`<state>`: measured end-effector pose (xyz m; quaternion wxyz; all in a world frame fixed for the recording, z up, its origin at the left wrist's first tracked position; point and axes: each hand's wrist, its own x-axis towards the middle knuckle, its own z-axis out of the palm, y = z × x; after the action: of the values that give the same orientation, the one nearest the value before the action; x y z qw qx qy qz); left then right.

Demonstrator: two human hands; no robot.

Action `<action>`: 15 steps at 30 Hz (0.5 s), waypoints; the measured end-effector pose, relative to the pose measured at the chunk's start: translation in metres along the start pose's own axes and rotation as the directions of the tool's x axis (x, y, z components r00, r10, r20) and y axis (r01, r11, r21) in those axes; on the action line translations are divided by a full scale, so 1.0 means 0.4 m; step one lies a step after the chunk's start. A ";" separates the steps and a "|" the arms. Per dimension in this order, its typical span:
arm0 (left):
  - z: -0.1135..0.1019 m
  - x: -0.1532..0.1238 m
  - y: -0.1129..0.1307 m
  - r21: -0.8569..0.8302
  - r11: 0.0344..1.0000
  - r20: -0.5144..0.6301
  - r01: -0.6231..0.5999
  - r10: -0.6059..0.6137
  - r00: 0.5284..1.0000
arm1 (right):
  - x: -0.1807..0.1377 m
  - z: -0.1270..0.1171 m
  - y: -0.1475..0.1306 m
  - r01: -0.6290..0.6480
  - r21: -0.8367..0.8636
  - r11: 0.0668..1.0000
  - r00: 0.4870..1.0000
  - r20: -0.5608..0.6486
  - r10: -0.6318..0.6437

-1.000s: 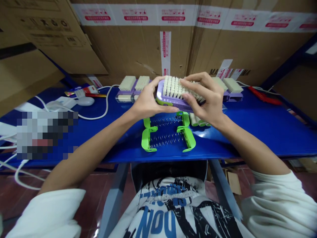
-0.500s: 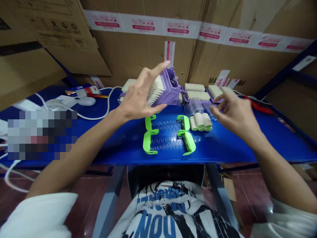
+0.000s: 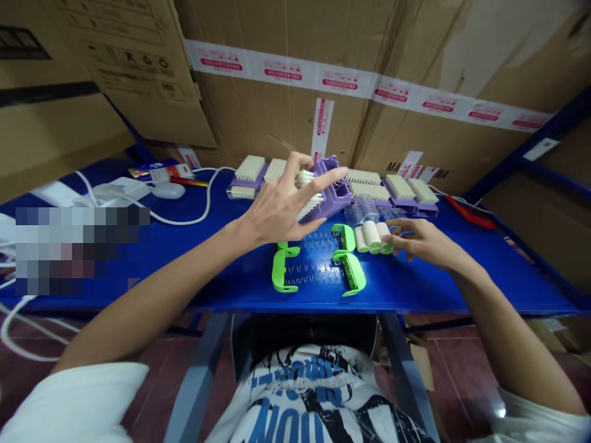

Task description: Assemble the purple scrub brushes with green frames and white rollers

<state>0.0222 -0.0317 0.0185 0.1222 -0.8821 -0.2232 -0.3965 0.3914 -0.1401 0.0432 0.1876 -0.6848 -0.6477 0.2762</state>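
Note:
My left hand (image 3: 281,208) holds a purple brush block (image 3: 329,192) with white bristles, tilted on its side above the blue table (image 3: 221,258), fingers spread over the bristles. My right hand (image 3: 421,241) rests low on the table, fingertips touching the white rollers (image 3: 372,237) lying next to clear tubes. Two green handle frames with springs (image 3: 318,266) lie just in front of both hands.
More purple brush blocks (image 3: 392,187) stand in a row at the back, and others (image 3: 252,172) to the left. Cardboard boxes (image 3: 351,74) wall the far side. A white mouse and cable (image 3: 168,191) lie at left, a red tool (image 3: 466,212) at right.
My right hand let go of the brush block and dropped right to the white rollers. My left hand turned the block onto its side and kept it raised.

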 end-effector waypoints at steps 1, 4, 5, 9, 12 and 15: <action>0.003 -0.002 0.000 0.001 1.000 -0.003 0.000 0.000 1.000 | -0.005 -0.010 0.012 0.005 0.065 0.998 1.000 0.015 -0.006; 0.014 -0.003 0.001 0.032 0.999 -0.022 -0.013 0.014 1.000 | -0.019 -0.052 0.049 0.101 0.302 0.948 0.995 -0.017 -0.101; 0.018 -0.002 0.003 0.040 0.999 -0.027 -0.012 0.013 1.000 | -0.022 -0.064 0.053 0.168 0.377 0.911 0.986 -0.056 -0.158; 0.028 0.001 0.025 0.008 0.999 -0.056 0.037 -0.036 0.998 | -0.026 -0.054 -0.020 0.503 0.467 0.727 0.864 -0.294 -0.409; 0.026 0.000 0.051 0.004 0.999 -0.109 0.038 -0.038 0.993 | -0.020 -0.003 -0.135 0.664 0.330 0.670 0.744 -0.377 -0.552; 0.020 -0.001 0.070 0.067 0.997 -0.135 0.036 -0.026 0.991 | -0.011 0.031 -0.217 0.689 0.201 0.696 0.713 -0.358 -0.603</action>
<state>0.0407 -0.0531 0.0120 0.1611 -0.8452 -0.2417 -0.4486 0.3156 -0.1377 0.0875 0.4663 -0.4007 -0.7631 0.1991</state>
